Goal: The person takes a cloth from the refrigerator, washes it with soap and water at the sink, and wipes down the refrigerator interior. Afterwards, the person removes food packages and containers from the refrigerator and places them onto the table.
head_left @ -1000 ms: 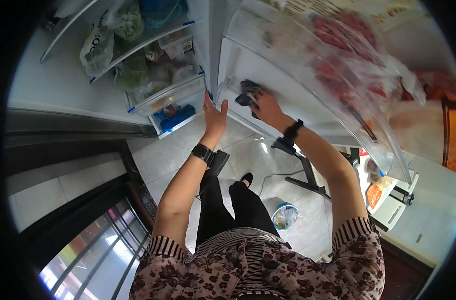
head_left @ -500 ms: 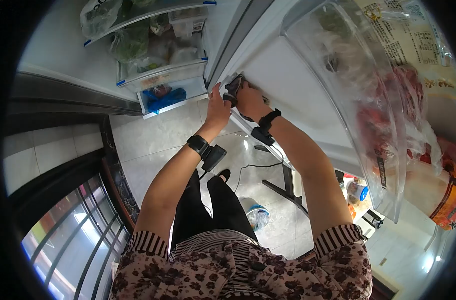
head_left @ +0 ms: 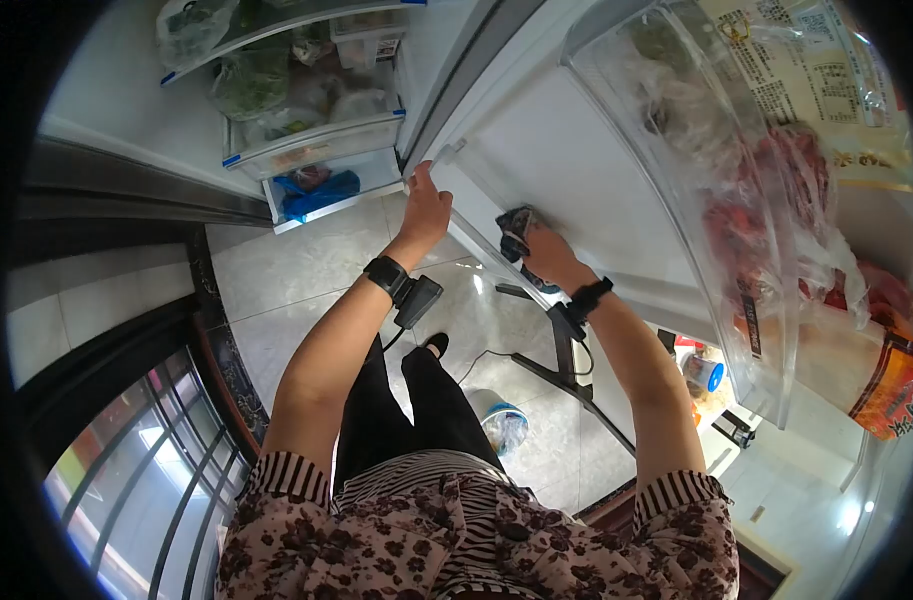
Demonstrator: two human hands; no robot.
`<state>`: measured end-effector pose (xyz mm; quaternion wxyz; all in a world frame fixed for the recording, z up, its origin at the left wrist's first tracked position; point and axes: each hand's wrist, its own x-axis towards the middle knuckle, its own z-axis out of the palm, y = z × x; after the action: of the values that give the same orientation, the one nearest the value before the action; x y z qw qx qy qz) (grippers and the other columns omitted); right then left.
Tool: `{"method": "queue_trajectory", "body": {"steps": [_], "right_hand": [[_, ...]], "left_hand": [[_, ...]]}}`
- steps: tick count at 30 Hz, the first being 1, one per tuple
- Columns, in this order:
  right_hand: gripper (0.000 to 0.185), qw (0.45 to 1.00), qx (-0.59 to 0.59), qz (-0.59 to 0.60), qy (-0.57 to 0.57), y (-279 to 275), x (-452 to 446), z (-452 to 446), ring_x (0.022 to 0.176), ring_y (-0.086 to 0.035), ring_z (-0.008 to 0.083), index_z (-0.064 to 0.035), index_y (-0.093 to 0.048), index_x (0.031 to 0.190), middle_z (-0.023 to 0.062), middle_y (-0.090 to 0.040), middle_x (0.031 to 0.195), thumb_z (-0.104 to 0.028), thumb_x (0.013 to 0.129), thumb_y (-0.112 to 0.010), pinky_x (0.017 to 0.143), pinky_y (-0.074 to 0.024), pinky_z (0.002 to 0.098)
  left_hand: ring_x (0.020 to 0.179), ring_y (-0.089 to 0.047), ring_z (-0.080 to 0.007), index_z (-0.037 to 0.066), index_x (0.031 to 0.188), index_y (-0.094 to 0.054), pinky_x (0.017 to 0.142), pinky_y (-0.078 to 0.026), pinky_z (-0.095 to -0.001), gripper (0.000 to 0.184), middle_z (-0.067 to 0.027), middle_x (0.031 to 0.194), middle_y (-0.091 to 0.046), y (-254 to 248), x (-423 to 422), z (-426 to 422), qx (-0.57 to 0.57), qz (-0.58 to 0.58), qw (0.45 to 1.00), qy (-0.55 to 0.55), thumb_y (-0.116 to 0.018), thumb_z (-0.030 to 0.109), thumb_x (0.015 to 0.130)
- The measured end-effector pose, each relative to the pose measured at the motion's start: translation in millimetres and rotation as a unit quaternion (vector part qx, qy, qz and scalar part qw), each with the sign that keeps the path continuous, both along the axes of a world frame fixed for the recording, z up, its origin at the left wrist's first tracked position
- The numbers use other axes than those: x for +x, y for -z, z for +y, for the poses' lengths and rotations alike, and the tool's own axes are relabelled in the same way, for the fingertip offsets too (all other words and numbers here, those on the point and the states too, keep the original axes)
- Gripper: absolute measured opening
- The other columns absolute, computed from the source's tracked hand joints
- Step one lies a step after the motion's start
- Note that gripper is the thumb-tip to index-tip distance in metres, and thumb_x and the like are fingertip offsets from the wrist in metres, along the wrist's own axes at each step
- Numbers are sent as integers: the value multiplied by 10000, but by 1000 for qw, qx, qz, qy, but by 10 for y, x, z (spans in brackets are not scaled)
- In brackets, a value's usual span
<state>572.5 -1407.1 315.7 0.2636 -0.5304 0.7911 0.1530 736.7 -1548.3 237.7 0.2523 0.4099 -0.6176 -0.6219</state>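
Note:
A dark cloth [head_left: 517,232] is bunched under my right hand [head_left: 552,254], whose fingers press it against the white inner panel of the open fridge door [head_left: 536,130]. My left hand [head_left: 426,208] is at the door's lower edge, near the corner beside the fridge body. Its fingers point upward, somewhat apart, and nothing shows in them. Clear door shelves [head_left: 676,220] holding bagged red meat [head_left: 791,180] stand to the right of my right hand.
Fridge drawers [head_left: 316,145] with bagged greens [head_left: 251,85] are at upper left; a blue bag [head_left: 321,195] lies in the lowest. Below are a small bin [head_left: 504,428], a cable and a black metal stand leg [head_left: 546,375] on the tiled floor. A barred window [head_left: 146,480] is at lower left.
My right hand has moved with the cloth from the door's corner down and right along the panel, away from my left hand. My left hand has shifted slightly left and stays near the edge.

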Motion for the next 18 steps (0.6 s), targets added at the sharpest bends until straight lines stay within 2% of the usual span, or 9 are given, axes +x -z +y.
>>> {"method": "queue_trajectory", "body": {"steps": [2, 3, 5, 7, 9, 11, 12, 15, 18], "right_hand": [[516, 988, -93, -71, 98, -141, -45, 205, 945, -567, 367, 31, -429, 1127, 235, -591, 960, -114, 680, -645, 800, -463, 404], [516, 989, -93, -71, 96, -196, -52, 243, 945, -567, 367, 31, -429, 1127, 235, -591, 960, -114, 680, -645, 800, -463, 404], [511, 948, -198, -101, 227, -253, -79, 335, 920, -579, 363, 21, -440, 1123, 222, -605, 940, -159, 700, -664, 788, -459, 393], [423, 937, -227, -103, 246, -109, -176, 304, 896, -587, 365, 27, -496, 1055, 207, -619, 908, -184, 726, -658, 770, -458, 386], [307, 884, -345, -137, 283, -261, 54, 19, 887, -592, 352, 19, -551, 966, 196, -624, 885, -172, 741, -637, 753, -465, 381], [293, 936, -316, -60, 143, -215, 156, -304, 827, -587, 348, -15, -584, 979, 194, -613, 851, -151, 724, -637, 715, -469, 410], [307, 920, -389, -35, 29, -88, 163, -476, 796, -578, 359, -28, -593, 972, 181, -604, 873, -154, 698, -646, 704, -466, 428], [277, 926, -372, 10, -67, 98, 267, -1060, 772, -592, 342, -24, -613, 915, 176, -591, 886, -121, 656, -637, 679, -485, 418], [142, 948, -192, 101, -233, 315, 305, -1280, 740, -615, 325, -10, -637, 792, 194, -587, 855, -71, 674, -588, 652, -506, 398]], "left_hand": [[991, -436, -481, -49, 1247, -177, 861, -403, -440, 564, -350, 1143, -330, -66, 4, -10, 3, -14, 1000, 3, -480, 0, 773], [1007, -423, -482, -50, 1248, -160, 853, -410, -444, 575, -355, 1152, -312, -117, 12, -32, 27, -23, 999, 19, -484, 3, 776], [1022, -410, -484, -50, 1248, -142, 844, -417, -448, 586, -361, 1161, -295, -126, 32, -28, 54, -34, 997, 36, -489, 6, 778], [1005, -421, -482, -47, 1251, -135, 828, -432, -449, 596, -368, 1150, -297, -83, 12, -26, 50, -33, 997, 39, -492, 10, 777], [997, -425, -487, -45, 1250, -136, 833, -431, -448, 595, -372, 1145, -298, -38, 0, -6, 31, -29, 999, 34, -493, 14, 778], [990, -429, -491, -44, 1249, -137, 838, -430, -448, 593, -376, 1140, -300, -38, 0, 2, 11, -27, 999, 30, -494, 19, 779], [992, -425, -496, -45, 1247, -137, 840, -428, -450, 595, -377, 1138, -301, -55, 6, 1, 9, -24, 999, 32, -495, 17, 776], [1009, -408, -505, -50, 1242, -140, 848, -421, -453, 597, -382, 1134, -299, -147, 21, -32, 26, -27, 999, 36, -498, 9, 767], [1026, -394, -510, -57, 1237, -143, 856, -413, -455, 598, -386, 1131, -299, -138, 23, -38, 10, -37, 999, 35, -499, 0, 760]]}}
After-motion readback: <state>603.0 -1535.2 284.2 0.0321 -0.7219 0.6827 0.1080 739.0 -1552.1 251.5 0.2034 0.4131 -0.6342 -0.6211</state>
